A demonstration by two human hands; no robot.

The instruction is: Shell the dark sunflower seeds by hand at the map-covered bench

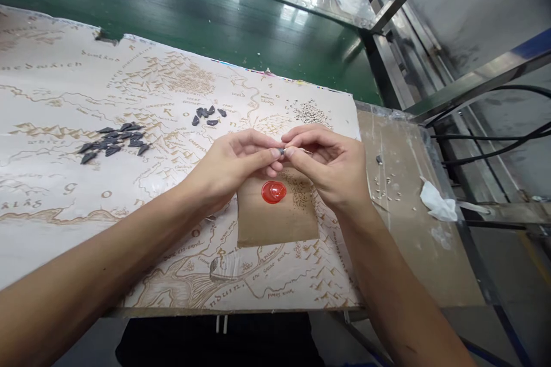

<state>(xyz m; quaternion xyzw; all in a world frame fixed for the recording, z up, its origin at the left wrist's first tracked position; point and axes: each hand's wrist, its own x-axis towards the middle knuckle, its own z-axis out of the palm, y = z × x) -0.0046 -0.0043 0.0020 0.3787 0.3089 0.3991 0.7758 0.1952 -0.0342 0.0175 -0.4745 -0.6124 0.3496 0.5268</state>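
Note:
My left hand point(235, 163) and my right hand point(329, 163) meet fingertip to fingertip above the table, both pinched on one tiny dark piece point(282, 151) held between them. Just below the hands a small red round cap point(274, 191) lies on a brown cardboard rectangle point(275, 223). To the left, a pile of several dark pointed pieces point(112, 142) lies on the printed map sheet point(64, 103). A smaller cluster of the same dark pieces point(208, 115) sits nearer the hands.
The map sheet covers a workbench whose bare brown top point(408, 223) shows at the right, with one stray dark piece point(379, 159), small light bits and a crumpled white tissue point(438, 202). A green conveyor belt point(206, 17) runs behind. Black cables point(495, 146) and a metal frame point(434, 80) stand right.

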